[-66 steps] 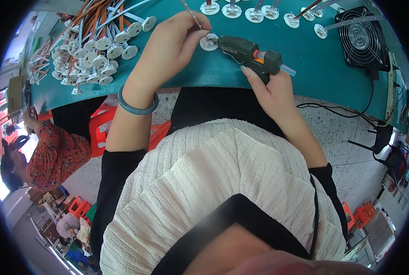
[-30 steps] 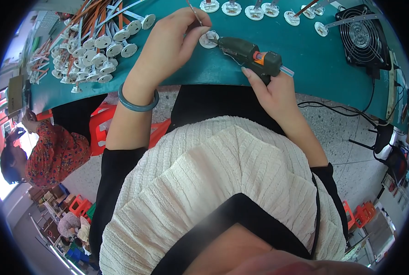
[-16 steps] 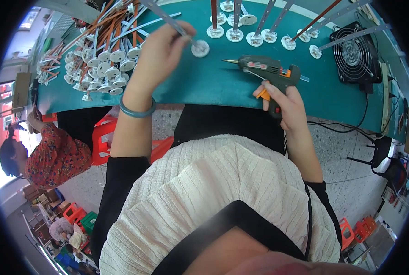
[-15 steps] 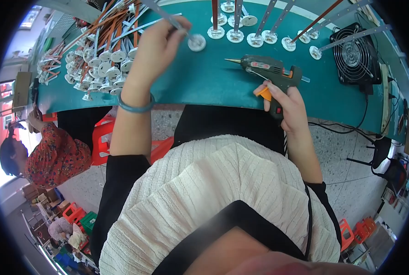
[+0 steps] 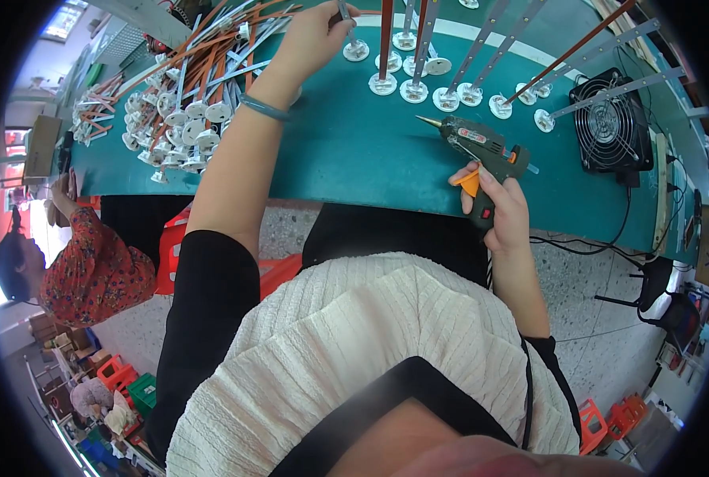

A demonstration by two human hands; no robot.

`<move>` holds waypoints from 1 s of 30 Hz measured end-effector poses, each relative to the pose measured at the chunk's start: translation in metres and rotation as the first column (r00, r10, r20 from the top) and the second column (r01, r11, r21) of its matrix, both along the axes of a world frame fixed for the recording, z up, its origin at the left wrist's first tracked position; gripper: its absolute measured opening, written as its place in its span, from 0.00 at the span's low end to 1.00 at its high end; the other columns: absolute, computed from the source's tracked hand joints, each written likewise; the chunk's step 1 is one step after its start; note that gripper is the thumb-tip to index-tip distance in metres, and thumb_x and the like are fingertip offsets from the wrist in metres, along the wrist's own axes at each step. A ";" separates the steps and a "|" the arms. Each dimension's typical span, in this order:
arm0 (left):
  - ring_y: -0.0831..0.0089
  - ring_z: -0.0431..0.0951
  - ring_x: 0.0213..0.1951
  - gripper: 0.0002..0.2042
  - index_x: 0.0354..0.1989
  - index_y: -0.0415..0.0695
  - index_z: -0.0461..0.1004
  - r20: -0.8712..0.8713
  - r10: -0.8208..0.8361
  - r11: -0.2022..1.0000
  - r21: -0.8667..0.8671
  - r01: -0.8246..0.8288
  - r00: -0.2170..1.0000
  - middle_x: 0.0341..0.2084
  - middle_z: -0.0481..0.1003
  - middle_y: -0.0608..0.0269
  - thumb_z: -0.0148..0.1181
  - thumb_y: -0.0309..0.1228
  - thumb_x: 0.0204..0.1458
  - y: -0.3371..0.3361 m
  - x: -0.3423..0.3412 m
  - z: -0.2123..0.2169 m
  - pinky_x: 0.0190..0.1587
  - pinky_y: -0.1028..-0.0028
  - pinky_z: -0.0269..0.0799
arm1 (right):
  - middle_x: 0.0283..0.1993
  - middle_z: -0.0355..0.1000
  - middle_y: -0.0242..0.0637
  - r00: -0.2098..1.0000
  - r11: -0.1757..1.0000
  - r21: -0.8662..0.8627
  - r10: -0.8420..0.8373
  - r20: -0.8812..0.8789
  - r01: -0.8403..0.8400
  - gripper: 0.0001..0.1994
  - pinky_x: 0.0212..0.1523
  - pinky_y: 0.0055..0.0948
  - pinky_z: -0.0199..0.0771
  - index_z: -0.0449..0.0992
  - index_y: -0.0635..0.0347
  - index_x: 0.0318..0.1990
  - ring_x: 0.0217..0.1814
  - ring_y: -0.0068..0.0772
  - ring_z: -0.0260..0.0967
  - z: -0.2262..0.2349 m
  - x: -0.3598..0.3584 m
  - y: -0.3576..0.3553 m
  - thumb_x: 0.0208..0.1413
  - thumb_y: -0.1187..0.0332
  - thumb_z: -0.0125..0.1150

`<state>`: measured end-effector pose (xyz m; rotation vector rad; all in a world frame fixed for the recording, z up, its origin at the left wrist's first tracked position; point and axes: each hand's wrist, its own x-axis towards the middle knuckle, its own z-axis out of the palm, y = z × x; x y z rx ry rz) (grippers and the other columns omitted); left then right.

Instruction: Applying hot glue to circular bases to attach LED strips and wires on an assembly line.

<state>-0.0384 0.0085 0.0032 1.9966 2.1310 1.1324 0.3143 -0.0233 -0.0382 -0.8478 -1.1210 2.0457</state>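
Left hand (image 5: 319, 36): thumb and fingers pinching one strip piece (image 5: 356, 51), a grey strip on a white disc; the disc lies just beyond the fingertips on their right, and whether it bears on the tabletop (image 5: 354, 151) cannot be told. Long axis: from disc up and away from the person, leaning slightly left, upper end cut off by the frame. Right hand (image 5: 497, 203): wrapped round the grip of one dark green glue gun (image 5: 482, 143), nozzle pointing leftward and slightly away, axis slanting back to the clear stick above the hand. Done, by judgement: about a dozen standing pieces (image 5: 445, 99) right of the left hand. Left, by judgement: a large heap (image 5: 176, 118) left of that hand. Glue on the held disc: too small to tell.
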 end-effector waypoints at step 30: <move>0.54 0.80 0.37 0.08 0.35 0.45 0.77 -0.351 0.346 0.906 -0.116 -0.407 0.870 0.33 0.79 0.53 0.63 0.36 0.51 -0.092 -0.135 0.002 0.40 0.59 0.74 | 0.40 0.76 0.50 1.000 0.997 0.080 -0.013 0.027 0.011 0.12 0.30 0.23 0.66 0.71 0.66 0.48 0.27 0.26 0.67 -0.001 -0.002 -0.006 0.64 0.67 0.51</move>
